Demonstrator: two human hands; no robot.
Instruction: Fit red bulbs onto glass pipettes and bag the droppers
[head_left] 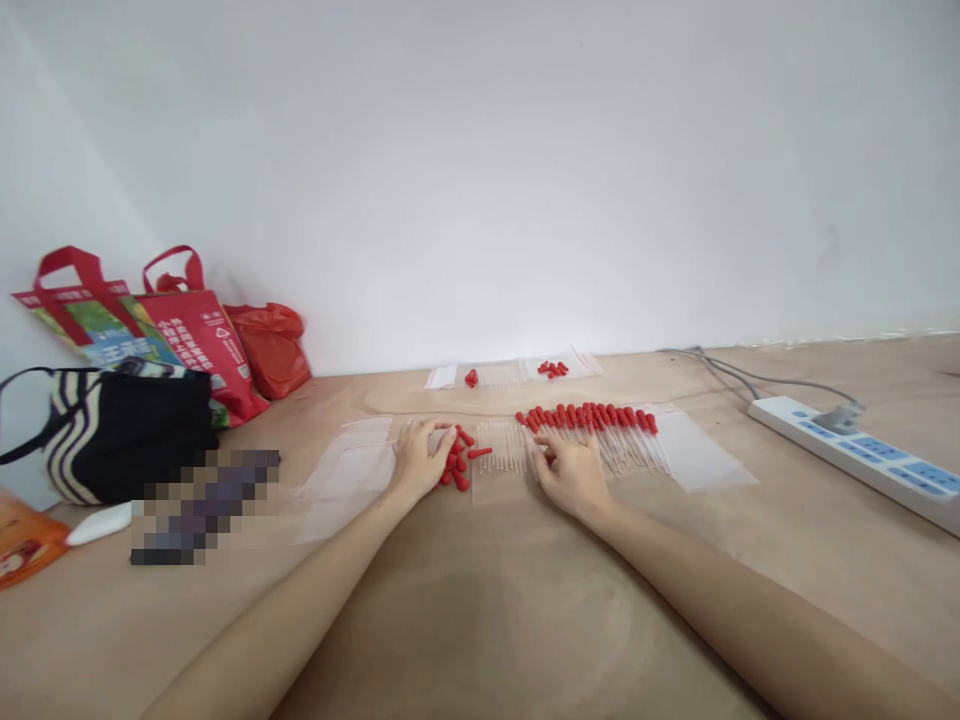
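Got the left hand down at the edge of a small pile of loose red caps, with thumb and forefinger curved and a bit of gap showing behind the tips. Can't tell about any cap being pinched there. Got the right hand with fingers curled in by the thumb, right beside a row of thin white sticks. Can't tell about any stick in that grip either, too small to make out. Seeing one cap lying sideways by the sticks, between the hands, and a long row of red-topped sticks fanned out just past the right hand. Also spotting clear plastic on the left and right, more caps by the wall, and a power strip well off to the right.
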